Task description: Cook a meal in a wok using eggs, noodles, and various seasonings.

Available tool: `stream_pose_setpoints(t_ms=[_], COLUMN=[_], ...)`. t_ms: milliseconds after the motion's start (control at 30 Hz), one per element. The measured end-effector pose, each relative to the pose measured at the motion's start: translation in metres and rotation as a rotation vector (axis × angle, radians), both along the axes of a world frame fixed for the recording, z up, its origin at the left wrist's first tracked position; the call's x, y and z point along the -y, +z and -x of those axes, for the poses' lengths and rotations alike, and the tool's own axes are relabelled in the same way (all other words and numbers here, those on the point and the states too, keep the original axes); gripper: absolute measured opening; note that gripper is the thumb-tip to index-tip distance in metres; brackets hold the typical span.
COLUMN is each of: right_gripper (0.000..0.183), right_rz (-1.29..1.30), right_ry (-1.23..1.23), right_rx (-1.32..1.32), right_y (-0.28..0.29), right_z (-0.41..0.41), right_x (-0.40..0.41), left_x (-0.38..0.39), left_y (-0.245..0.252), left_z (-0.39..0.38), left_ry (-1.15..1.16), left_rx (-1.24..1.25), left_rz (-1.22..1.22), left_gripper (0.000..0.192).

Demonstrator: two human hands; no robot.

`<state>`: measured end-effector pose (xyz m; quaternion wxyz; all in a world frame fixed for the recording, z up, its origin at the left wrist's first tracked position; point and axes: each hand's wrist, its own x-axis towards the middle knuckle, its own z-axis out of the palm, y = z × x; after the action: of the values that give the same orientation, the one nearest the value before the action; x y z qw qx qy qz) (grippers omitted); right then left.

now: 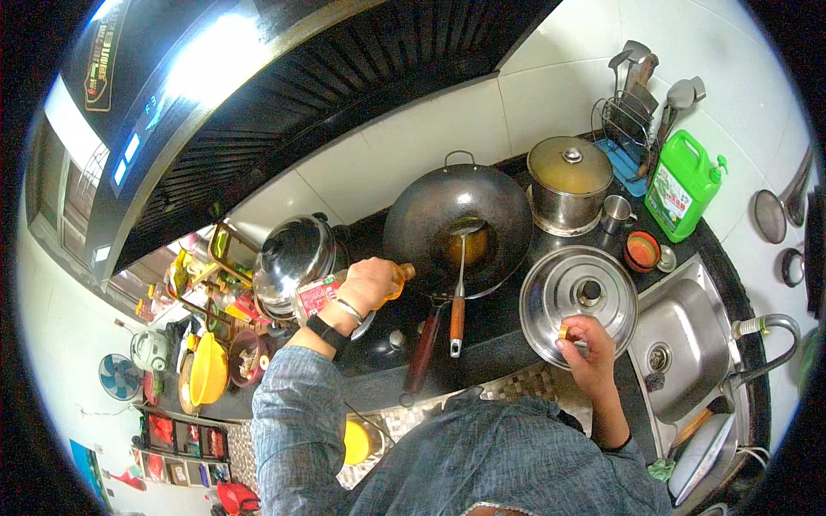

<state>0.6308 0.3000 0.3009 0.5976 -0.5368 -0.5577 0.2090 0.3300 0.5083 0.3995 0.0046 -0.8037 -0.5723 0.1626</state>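
Note:
My left hand (370, 284) is closed around a bottle of amber liquid (395, 287), which lies tilted with its neck towards the wok (419, 213). In the wok a metal ladle (461, 258) with a wooden handle rests in a pool of brownish-yellow liquid; the handle hangs over the near rim. Between the thumb and fingers of my right hand (588, 351) is a small golden-yellow cap (563, 331). That hand is over the near edge of a large stainless steel lid (542, 290) with a black knob.
A lidded steel pot (568, 200) stands right of the wok, near a metal mug (617, 214), orange bowls (641, 251) and a green pump jug (684, 187). The sink (690, 342) is far right. Left stand a glass-lidded pan (297, 251) and yellow basket (209, 371). A range hood (290, 109) overhangs.

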Motion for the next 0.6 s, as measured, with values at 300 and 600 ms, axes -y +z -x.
stream_pose_setpoints(t_ms=[300, 600], right_gripper=[0.03, 0.031], right_rz=[0.023, 0.018], right_ry=[-0.013, 0.002], right_rx=[0.008, 0.011], right_y=[-0.001, -0.004], right_z=[0.002, 0.007], right_x=[0.001, 0.0], left_x=[-0.008, -0.001], left_y=[-0.008, -0.008], left_z=[0.008, 0.008], left_ry=[-0.02, -0.058], left_rx=[-0.038, 0.037], left_rz=[0.026, 0.006], left_gripper=[0.032, 0.028])
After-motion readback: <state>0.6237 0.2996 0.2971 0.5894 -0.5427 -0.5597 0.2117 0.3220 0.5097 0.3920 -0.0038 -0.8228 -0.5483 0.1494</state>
